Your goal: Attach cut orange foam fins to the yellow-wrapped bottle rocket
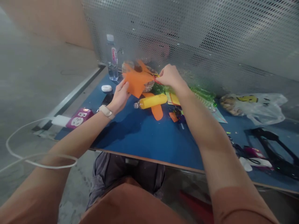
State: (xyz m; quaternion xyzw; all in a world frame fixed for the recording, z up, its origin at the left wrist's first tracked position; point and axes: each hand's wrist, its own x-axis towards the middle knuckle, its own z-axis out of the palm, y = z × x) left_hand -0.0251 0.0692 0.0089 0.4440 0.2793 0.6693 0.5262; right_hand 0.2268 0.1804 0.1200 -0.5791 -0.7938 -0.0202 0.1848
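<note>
My left hand [120,95] grips an orange sheet [135,83], paper or felt, by its lower left edge, raised above the blue table. The sheet has cut, jagged edges. In my right hand [171,76] are scissors with red handles [157,80]; their blades point left along the sheet's upper right side, and I cannot tell how far apart they are. Partly hidden behind the sheet stands a patterned basket [149,87]. Below it lies a small yellow bottle [154,101] across an orange rounded cut-out [158,112].
A water bottle [112,60] and a white earbud case [106,88] are at the left, near a purple power strip [80,117]. Green plastic [203,97], a plastic bag [266,107] and black straps [268,137] lie right. Perforated metal [187,31] rises behind the table [149,140].
</note>
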